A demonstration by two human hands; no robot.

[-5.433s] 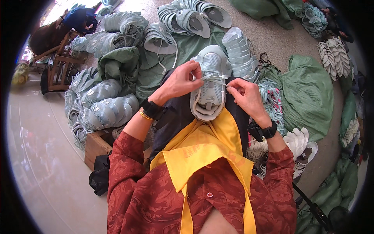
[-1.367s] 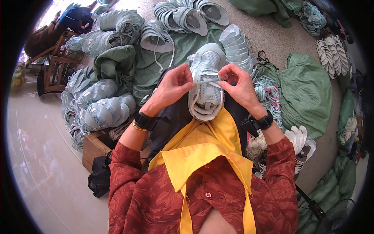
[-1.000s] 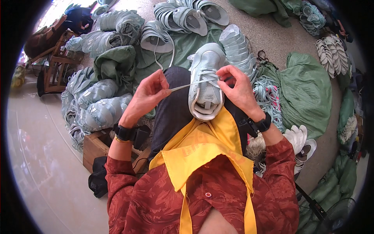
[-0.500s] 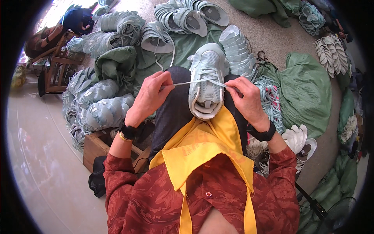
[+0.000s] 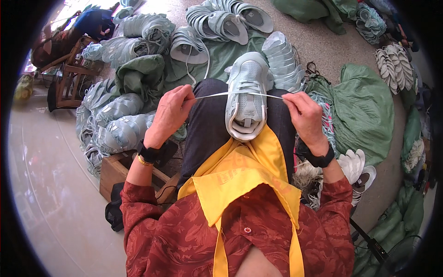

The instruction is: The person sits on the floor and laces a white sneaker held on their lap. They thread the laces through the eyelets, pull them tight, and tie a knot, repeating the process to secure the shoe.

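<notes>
A pale mint sneaker [image 5: 249,78] rests between my knees, its toe pointing away and its heel opening toward me. Across its tongue runs a light shoelace [image 5: 217,94], pulled nearly straight out to both sides. My left hand [image 5: 173,111] pinches one end of the lace, off to the left of the shoe. On the other side my right hand [image 5: 304,115] grips the opposite end between thumb and fingers. Both hands are level with the top of the lacing. A yellow apron [image 5: 240,171] lies over my lap, touching the heel.
Stacked mint shoe uppers [image 5: 122,131] lie to the left, with more uppers [image 5: 221,25] ahead on green cloth. A wooden box [image 5: 113,173] stands by my left arm. On the right are a green sack [image 5: 364,111] and white shoe pieces [image 5: 353,164]. A wooden chair [image 5: 71,83] is far left.
Both hands have moved outward, away from the shoe. The lace, crossed over the tongue before, is now drawn tight and straighter across it.
</notes>
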